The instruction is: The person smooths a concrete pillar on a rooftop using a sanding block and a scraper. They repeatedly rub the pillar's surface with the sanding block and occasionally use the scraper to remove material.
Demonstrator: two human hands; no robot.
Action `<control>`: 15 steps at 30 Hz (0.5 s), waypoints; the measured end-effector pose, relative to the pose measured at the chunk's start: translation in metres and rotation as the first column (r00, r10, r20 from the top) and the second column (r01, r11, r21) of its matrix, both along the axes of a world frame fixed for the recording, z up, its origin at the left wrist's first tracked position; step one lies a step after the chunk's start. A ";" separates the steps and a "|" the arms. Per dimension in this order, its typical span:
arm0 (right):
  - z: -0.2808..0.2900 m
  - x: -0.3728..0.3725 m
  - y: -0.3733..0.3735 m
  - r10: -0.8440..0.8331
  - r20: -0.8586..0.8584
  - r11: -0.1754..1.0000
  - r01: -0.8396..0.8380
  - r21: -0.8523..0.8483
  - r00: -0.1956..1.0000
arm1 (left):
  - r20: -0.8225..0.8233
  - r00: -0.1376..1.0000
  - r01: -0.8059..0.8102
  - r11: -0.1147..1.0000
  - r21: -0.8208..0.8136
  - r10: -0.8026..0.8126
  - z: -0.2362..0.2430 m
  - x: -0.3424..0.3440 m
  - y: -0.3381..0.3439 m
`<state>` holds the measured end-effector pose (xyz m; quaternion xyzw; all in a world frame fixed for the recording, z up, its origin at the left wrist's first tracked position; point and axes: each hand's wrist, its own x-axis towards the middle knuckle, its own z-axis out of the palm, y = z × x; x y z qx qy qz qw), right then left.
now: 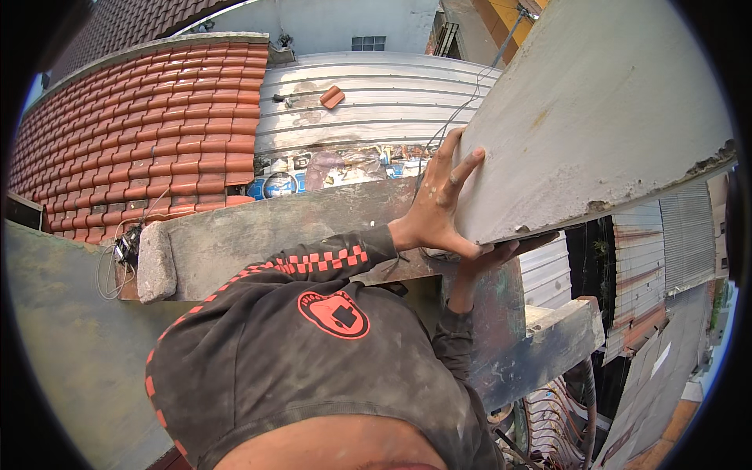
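Note:
A big grey concrete slab (595, 110) with chipped edges fills the upper right, tilted. My left hand (439, 192) holds its near left corner, fingers spread over the face and thumb at the lower edge. Below that corner, my right hand (487, 262) is palm up under the slab, its fingers along the underside and partly in shadow. Behind my left forearm runs a worn concrete ledge (313, 215). Whether anything else bears the slab's weight is hidden.
Red roof tiles (157, 125) slope at the left, beside a corrugated metal roof (376, 86) with a loose tile (332, 97) on it. A rough block (157, 262) and tangled wires (125, 247) sit at the ledge's left end. Lower right, a concrete beam (540, 345) juts out above cables.

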<state>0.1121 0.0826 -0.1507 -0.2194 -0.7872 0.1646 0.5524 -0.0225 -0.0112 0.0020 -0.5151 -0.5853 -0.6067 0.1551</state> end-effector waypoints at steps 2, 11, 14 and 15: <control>0.062 -0.012 -0.018 0.107 -0.190 0.931 -0.166 -0.325 0.976 | 0.003 1.000 -0.016 1.000 -0.023 0.016 -0.004 0.001 -0.003; -0.001 0.001 0.009 0.079 0.007 0.997 -0.079 0.020 0.997 | 0.013 1.000 -0.017 1.000 -0.016 0.017 -0.004 0.003 0.001; 0.025 -0.014 -0.006 0.122 -0.112 0.960 -0.146 -0.240 0.986 | -0.016 1.000 -0.025 1.000 -0.006 0.025 -0.002 -0.003 0.001; 0.073 -0.020 -0.036 0.049 -0.123 0.976 -0.073 -0.204 0.991 | -0.020 1.000 -0.002 1.000 0.007 0.002 0.000 -0.004 0.002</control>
